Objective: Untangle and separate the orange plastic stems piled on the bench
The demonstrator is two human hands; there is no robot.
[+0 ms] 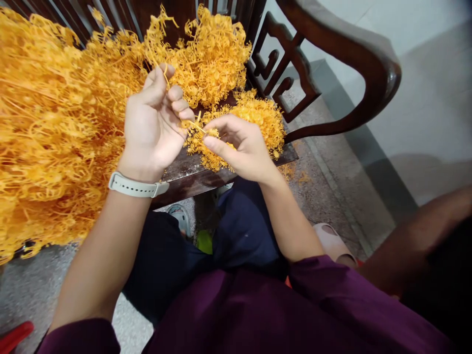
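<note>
Both hands closed on one small orange plastic sprig (194, 127), held in the air between them above the front edge of the seat.

Left hand (155, 123): fingers curled in and thumb raised. A thin strand runs up past the thumb tip. The fingertips meet the left end of the sprig.

Right hand (241, 147): thumb and forefinger pinched on the right end of the sprig, other fingers folded under. The two hands are just beside each other, fingertips nearly touching.

Left wrist carries a pale watch band (137, 187).

Surroundings:
- A large pile of the same orange sprigs (47, 128) fills the left of the view and reaches down past the seat edge.
- A second clump (216, 54) lies at the back of the seat, just beyond the left hand.
- A smaller clump (263, 118) lies on the seat directly behind the right hand.
- All of it rests on a dark wooden bench (191, 177) with a carved, curved armrest (332, 54) at the right.
- A few orange scraps (295, 174) lie on the speckled floor by the bench corner.
- The person's dark trousers (243, 231) and purple sleeves (332, 300) show below.
- A beige slipper (334, 241) lies near the right elbow.
- A blurred dark limb (424, 236) shows at the right edge. Whose it is cannot be told.
</note>
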